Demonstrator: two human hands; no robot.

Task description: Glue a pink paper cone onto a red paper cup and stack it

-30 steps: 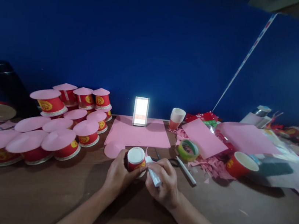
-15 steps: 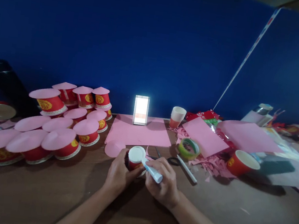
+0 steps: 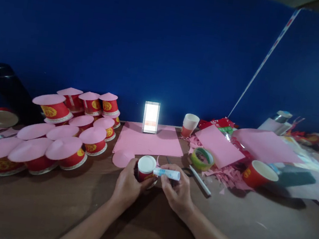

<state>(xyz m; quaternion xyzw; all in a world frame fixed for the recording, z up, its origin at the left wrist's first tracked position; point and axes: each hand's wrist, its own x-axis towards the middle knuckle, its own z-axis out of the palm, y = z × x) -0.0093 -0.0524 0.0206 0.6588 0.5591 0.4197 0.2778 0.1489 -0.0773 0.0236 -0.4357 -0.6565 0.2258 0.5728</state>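
Note:
My left hand (image 3: pixel 128 184) is wrapped round an upside-down red paper cup (image 3: pixel 146 168) with a white base facing up, standing on the brown table (image 3: pixel 46 206). My right hand (image 3: pixel 177 189) pinches a white and blue glue stick (image 3: pixel 166 173), held level with its tip touching the cup's top edge. A pink paper cone (image 3: pixel 123 158) lies just left of the cup. Scissors (image 3: pixel 184 172) are mostly hidden behind my right hand.
Several red cups topped with pink cones (image 3: pixel 63 147) crowd the left. A pink sheet (image 3: pixel 150 141), a lit phone (image 3: pixel 150 117), a tape roll (image 3: pixel 201 159), a white pen (image 3: pixel 200 180), an open red cup (image 3: pixel 257 174) and pink scraps (image 3: pixel 225 176) lie behind and right.
My right hand has swung the glue stick from pointing down-right to lying level, its tip staying at the cup's top. The left hand keeps hold of the cup.

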